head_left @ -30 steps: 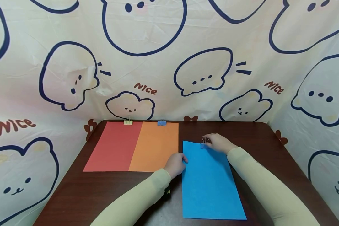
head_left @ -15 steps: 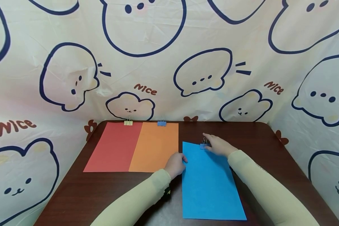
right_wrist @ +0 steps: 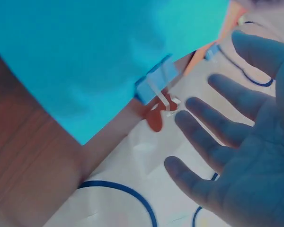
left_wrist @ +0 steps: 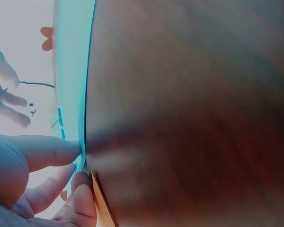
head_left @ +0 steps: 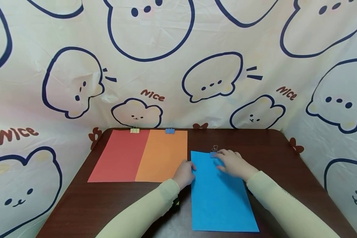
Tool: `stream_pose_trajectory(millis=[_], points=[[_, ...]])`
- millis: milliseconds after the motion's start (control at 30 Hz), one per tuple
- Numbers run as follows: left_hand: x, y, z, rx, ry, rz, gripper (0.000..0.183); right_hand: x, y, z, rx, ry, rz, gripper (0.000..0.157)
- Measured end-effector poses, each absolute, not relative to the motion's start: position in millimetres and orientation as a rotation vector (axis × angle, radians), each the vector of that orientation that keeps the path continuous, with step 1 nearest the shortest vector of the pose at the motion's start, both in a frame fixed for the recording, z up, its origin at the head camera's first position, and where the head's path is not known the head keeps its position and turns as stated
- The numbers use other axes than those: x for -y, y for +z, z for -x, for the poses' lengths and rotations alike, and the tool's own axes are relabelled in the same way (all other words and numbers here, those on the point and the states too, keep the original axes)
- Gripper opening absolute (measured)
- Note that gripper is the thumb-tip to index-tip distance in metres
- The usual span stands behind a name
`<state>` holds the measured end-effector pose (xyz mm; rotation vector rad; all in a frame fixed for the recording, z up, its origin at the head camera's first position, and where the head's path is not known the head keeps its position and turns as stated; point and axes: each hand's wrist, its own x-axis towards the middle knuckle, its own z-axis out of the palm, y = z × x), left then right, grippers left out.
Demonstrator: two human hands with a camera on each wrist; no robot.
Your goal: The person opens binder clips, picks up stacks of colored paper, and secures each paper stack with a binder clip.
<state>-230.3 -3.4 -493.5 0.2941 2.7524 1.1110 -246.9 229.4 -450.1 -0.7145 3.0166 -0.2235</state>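
A blue sheet of paper (head_left: 223, 198) lies on the right half of the table, with a blue binder clip (head_left: 213, 154) on its far edge. The clip's wire handles stand up. My left hand (head_left: 184, 174) pinches the sheet's left edge; in the left wrist view its thumb (left_wrist: 57, 149) and fingers meet at the paper's rim. Just right of the clip, my right hand (head_left: 235, 163) hovers over the sheet's far end. The right wrist view shows its fingers (right_wrist: 217, 116) spread and holding nothing, apart from the clip (right_wrist: 156, 80).
Left of the blue sheet lie a red sheet (head_left: 119, 158) and an orange sheet (head_left: 163, 155), side by side. A yellow binder clip (head_left: 135, 131) and another blue binder clip (head_left: 170, 131) sit on their far edges. A printed curtain (head_left: 172, 79) hangs behind the dark wooden table (head_left: 71, 205).
My right hand has let go of the binder clip's wire handles and moved slightly right and nearer, its fingers spreading. The left hand has kept its place on the blue sheet's edge.
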Motion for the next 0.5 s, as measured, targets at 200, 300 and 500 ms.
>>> stream_pose_trajectory(millis=[200,300,500], points=[[3.9,-495.2,230.9,-2.751,1.123,-0.293,0.012,-224.0,-445.2,215.3,-3.006,-0.158,0.804,0.044],[4.3,-495.6,230.7,-2.749,1.126,-0.301,0.013,-221.6,-443.5,200.5,-2.991,-0.163,0.825,0.042],[8.3,-487.6,225.7,-2.800,1.078,-0.350,0.014,-217.6,-441.9,175.7,-2.905,-0.230,0.782,0.041]])
